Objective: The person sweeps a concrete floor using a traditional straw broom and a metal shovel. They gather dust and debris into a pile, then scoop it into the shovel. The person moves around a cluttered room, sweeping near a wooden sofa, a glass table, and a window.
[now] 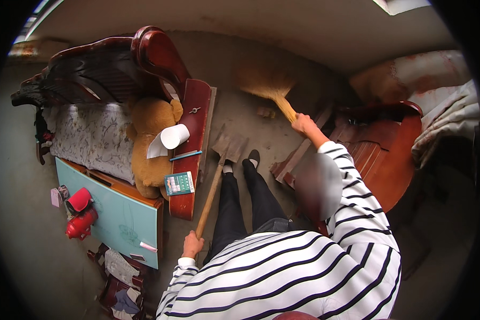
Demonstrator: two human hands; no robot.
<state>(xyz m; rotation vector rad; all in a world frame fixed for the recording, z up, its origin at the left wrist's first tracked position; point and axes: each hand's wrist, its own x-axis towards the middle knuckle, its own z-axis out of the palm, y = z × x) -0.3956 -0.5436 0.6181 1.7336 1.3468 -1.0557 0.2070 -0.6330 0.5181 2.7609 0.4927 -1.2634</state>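
My right hand [305, 124] grips the handle end of a straw broom [279, 98], whose bristles fan out and blur over the floor near the wall. In my left hand [193, 244] is the wooden handle of a shovel [212, 198]. The shovel's worn metal blade [233, 148] rests on the floor just in front of my feet, well apart from the bristles. Between the broom and the wooden furniture on the right lies a small brownish object [266, 112], too dim to name.
At left, a wooden sofa [160, 56] bears a teddy bear [150, 124]; its armrest [184, 208] holds a paper roll [175, 136], a blue pen [186, 155], keys [195, 110] and a calendar card [179, 183]. A glass-topped table [116, 212] stands nearer. A wooden chair [396, 160] stands right.
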